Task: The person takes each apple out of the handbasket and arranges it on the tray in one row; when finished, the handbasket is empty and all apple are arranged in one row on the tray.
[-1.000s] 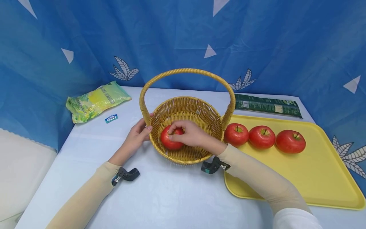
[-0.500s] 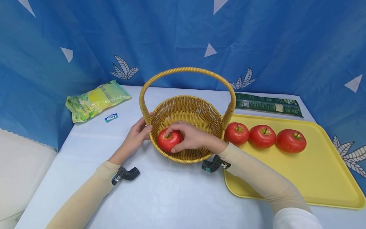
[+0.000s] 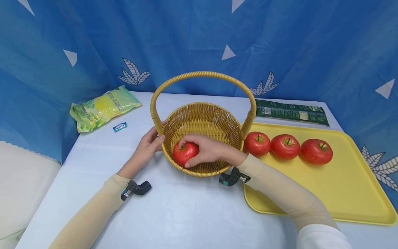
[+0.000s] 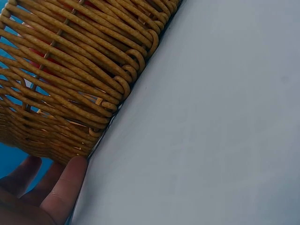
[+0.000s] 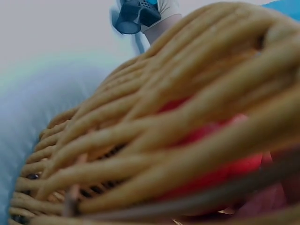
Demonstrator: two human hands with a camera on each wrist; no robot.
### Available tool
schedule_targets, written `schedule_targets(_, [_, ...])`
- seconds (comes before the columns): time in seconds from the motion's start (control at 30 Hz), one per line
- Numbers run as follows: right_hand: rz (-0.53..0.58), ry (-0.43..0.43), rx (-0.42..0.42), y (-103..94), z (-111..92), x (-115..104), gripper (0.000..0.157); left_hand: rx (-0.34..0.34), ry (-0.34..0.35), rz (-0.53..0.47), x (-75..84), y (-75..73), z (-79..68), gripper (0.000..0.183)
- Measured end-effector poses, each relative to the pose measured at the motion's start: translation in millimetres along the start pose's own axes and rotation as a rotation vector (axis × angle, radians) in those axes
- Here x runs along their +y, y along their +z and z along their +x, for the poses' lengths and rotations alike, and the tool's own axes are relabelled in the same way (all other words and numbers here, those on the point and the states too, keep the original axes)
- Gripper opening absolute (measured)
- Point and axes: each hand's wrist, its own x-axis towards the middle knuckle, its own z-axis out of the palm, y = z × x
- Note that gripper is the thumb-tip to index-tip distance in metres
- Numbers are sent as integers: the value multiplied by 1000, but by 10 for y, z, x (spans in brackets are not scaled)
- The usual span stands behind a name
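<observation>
Inside a round yellow wicker basket (image 3: 203, 173) with a tall arched handle sits a red apple (image 3: 182, 154), toward the basket's left side. My right hand (image 3: 209, 149) reaches over the rim and holds the apple, index finger curled at its stem and thumb on its near right side. My left hand (image 3: 147, 148) touches the basket's left outer wall beside the handle's foot. In the left wrist view, fairly straight fingers (image 4: 65, 192) rest against the weave. Through the wicker, the right wrist view gives red glimpses of the apple (image 5: 211, 173).
A yellow tray (image 3: 342, 193) right of the basket bears three red apples (image 3: 285, 147) in a row. Behind it lies a dark green packet (image 3: 292, 112). At the back left are a green-yellow bag (image 3: 105, 108) and a small blue-green wrapper (image 3: 120, 127). A blue curtain (image 3: 192, 34) hangs behind.
The apple has shifted slightly left and tilted, its stem end now showing. My right hand's thumb has moved down from the top to the apple's near side. My left hand stays at the basket.
</observation>
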Motion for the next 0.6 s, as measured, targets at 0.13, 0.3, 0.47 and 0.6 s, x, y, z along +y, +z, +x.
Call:
schedule_targets(0.13, [21, 12, -23, -5, 5, -2, 46, 1, -4, -1, 0, -4, 4, 55])
schedule_targets(0.3, [34, 7, -31, -3, -1, 9, 46, 0, -11, -6, -6, -3, -2, 55])
schedule_targets(0.47, [42, 13, -37, -16, -31, -11, 48, 2, -12, -15, -22, -3, -1, 55])
schedule_targets(0.6, [48, 17, -28, -26, -49, -20, 50, 5, -6, -11, -28, -3, 0, 55])
